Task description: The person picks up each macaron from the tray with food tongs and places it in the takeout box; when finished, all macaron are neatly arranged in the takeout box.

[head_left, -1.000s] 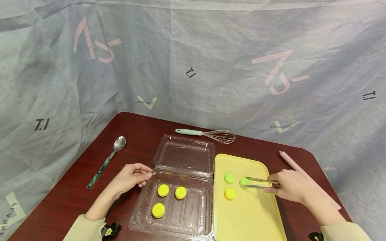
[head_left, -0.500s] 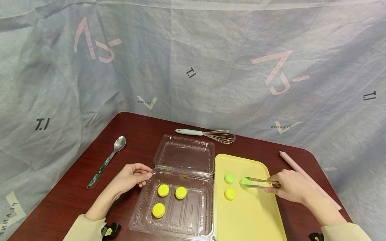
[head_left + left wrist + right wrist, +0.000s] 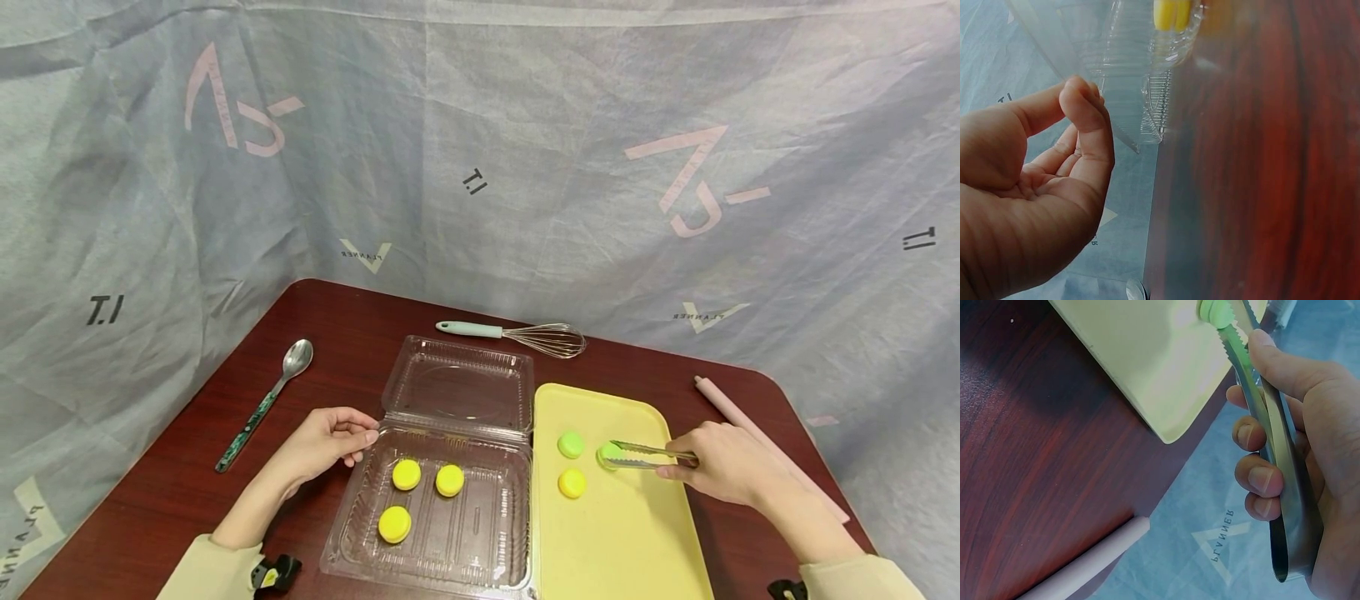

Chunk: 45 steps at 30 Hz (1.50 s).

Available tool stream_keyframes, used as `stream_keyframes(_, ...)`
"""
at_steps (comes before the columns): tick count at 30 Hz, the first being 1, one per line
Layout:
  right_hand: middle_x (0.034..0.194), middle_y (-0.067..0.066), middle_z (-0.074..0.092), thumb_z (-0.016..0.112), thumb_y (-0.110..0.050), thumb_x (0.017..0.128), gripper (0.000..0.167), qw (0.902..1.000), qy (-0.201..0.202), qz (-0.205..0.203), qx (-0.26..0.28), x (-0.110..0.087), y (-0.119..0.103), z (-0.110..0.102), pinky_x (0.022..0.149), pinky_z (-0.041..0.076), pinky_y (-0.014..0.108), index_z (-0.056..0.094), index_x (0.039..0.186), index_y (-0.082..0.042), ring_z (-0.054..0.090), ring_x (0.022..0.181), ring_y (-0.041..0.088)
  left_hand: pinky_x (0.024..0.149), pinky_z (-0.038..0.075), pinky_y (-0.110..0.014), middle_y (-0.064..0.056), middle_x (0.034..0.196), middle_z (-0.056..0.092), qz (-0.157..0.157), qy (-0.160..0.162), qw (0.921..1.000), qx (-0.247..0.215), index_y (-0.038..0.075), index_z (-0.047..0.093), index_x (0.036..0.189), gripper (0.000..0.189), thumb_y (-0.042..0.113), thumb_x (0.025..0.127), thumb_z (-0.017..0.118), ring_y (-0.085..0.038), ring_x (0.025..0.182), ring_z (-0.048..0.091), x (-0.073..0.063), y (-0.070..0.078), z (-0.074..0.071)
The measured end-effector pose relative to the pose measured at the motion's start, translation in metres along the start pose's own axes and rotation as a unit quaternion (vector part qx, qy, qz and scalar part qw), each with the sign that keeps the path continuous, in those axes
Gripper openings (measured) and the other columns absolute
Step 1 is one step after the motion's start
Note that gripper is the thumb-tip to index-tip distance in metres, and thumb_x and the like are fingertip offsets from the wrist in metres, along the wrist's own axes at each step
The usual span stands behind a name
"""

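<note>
My left hand (image 3: 330,437) pinches the left rim of an opened clear plastic container (image 3: 480,533) between thumb and index finger. Three yellow macarons (image 3: 407,474) lie in the container's near half; the lid half (image 3: 457,387) lies folded back behind it. In my right hand (image 3: 723,462) I grip metal tongs (image 3: 1300,531), their serrated tips on either side of a green macaron (image 3: 1215,312) on the yellow tray (image 3: 615,550). Left of the tong tips, another green macaron (image 3: 571,445) and a yellow macaron (image 3: 572,483) rest on the tray.
A whisk (image 3: 517,333) with a pale handle lies behind the container. To the left is a spoon (image 3: 258,412) with a green patterned handle. A pale pink rolling pin (image 3: 731,410) lies right of the tray, partly behind my right hand. A grey printed cloth (image 3: 525,208) hangs around the table.
</note>
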State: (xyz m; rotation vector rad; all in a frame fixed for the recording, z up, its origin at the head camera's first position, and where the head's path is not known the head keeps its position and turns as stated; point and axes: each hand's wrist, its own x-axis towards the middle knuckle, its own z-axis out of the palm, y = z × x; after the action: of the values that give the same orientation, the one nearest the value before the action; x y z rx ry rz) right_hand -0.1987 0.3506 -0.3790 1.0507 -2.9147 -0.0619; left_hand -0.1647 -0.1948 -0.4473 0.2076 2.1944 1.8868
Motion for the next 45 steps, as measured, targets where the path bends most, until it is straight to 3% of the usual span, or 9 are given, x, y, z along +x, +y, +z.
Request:
stream_keyframes(2, 0.055, -0.034, 0.036, 0.078, -0.048, 0.083, 0.026, 0.9996, 0.011, -0.020, -0.015, 0.000, 0.000, -0.002, 0.119, 0.001, 0.049, 0.057, 0.070, -0.040, 0.040, 0.053, -0.012, 0.059, 0.053, -0.023, -0.007, 0.082, 0.063, 0.002, 0.000, 1.0000, 0.001, -0.017, 0.060, 0.113, 0.028, 0.003, 0.095, 0.066, -0.012, 0.065, 0.058, 0.000, 0.000, 0.000)
stream_keyframes(4, 0.056, -0.038, 0.036, 0.078, -0.050, 0.083, 0.024, 0.9988, 0.020, -0.034, -0.030, 0.000, 0.000, -0.003, 0.119, -0.004, 0.050, 0.058, 0.071, -0.042, 0.044, 0.055, -0.015, 0.059, 0.053, -0.023, -0.008, 0.082, 0.063, 0.005, -0.001, 1.0000, 0.001, -0.017, 0.060, 0.113, 0.027, 0.003, 0.095, 0.066, -0.012, 0.064, 0.058, 0.000, 0.000, 0.000)
stream_keyframes(14, 0.060, -0.042, 0.039, 0.081, -0.044, 0.081, 0.020, 0.9979, 0.040, -0.050, -0.013, 0.005, -0.002, -0.009, 0.120, -0.003, 0.049, 0.063, 0.073, -0.040, 0.046, 0.058, -0.016, 0.059, 0.052, -0.023, -0.008, 0.082, 0.063, 0.005, -0.003, 1.0000, -0.001, -0.017, 0.060, 0.114, 0.028, 0.003, 0.095, 0.066, -0.012, 0.065, 0.058, 0.000, 0.000, 0.000)
stream_keyframes(18, 0.059, -0.039, 0.041, 0.079, -0.045, 0.083, 0.019, 0.9990, 0.024, -0.038, -0.007, 0.007, -0.008, -0.016, 0.120, -0.005, 0.049, 0.063, 0.073, -0.040, 0.046, 0.057, -0.014, 0.059, 0.052, -0.023, -0.008, 0.082, 0.063, 0.006, -0.004, 1.0000, -0.002, -0.017, 0.060, 0.113, 0.028, 0.003, 0.095, 0.066, -0.012, 0.064, 0.058, 0.000, 0.000, 0.000)
stream_keyframes(25, 0.052, -0.030, 0.032, 0.075, -0.050, 0.085, 0.036, 0.9993, 0.005, -0.020, -0.030, 0.013, -0.022, -0.027, 0.119, -0.002, 0.053, 0.046, 0.066, -0.042, 0.038, 0.053, -0.011, 0.059, 0.052, -0.022, -0.007, 0.081, 0.063, 0.006, -0.004, 1.0000, -0.006, -0.018, 0.059, 0.113, 0.027, 0.002, 0.095, 0.065, -0.011, 0.064, 0.058, 0.000, 0.000, 0.000)
stream_keyframes(32, 0.055, -0.029, 0.037, 0.073, -0.054, 0.086, 0.030, 0.9995, -0.010, 0.005, -0.029, 0.020, -0.034, -0.036, 0.115, 0.007, 0.062, 0.052, 0.068, -0.042, 0.048, 0.060, -0.008, 0.059, 0.052, -0.022, -0.007, 0.081, 0.063, 0.009, -0.006, 0.9999, -0.008, -0.019, 0.059, 0.113, 0.027, 0.001, 0.095, 0.065, -0.011, 0.064, 0.058, 0.000, -0.001, -0.001)
stream_keyframes(37, 0.053, -0.024, 0.034, 0.073, -0.055, 0.085, 0.038, 0.9993, -0.016, 0.011, -0.031, 0.025, -0.045, -0.045, 0.110, 0.014, 0.068, 0.045, 0.063, -0.040, 0.038, 0.053, -0.007, 0.059, 0.052, -0.022, -0.007, 0.081, 0.063, 0.007, -0.005, 0.9999, -0.005, -0.019, 0.059, 0.113, 0.028, 0.002, 0.095, 0.065, -0.011, 0.064, 0.058, 0.000, 0.000, 0.000)
stream_keyframes(42, 0.054, -0.025, 0.036, 0.072, -0.056, 0.085, 0.028, 0.9993, -0.020, 0.013, -0.027, 0.032, -0.056, -0.053, 0.104, 0.018, 0.074, 0.055, 0.068, -0.041, 0.040, 0.053, -0.006, 0.059, 0.052, -0.023, -0.008, 0.081, 0.063, 0.006, -0.003, 1.0000, -0.004, -0.018, 0.059, 0.113, 0.027, 0.002, 0.095, 0.065, -0.012, 0.064, 0.058, 0.000, 0.000, 0.000)
stream_keyframes(45, 0.054, -0.025, 0.032, 0.074, -0.052, 0.085, 0.034, 0.9997, 0.004, -0.012, -0.020, 0.036, -0.061, -0.055, 0.093, 0.033, 0.068, 0.050, 0.065, -0.038, 0.036, 0.050, -0.006, 0.059, 0.052, -0.022, -0.007, 0.081, 0.063, 0.008, -0.004, 1.0000, -0.004, -0.018, 0.059, 0.113, 0.027, 0.001, 0.095, 0.065, -0.012, 0.064, 0.058, 0.000, 0.000, 0.000)
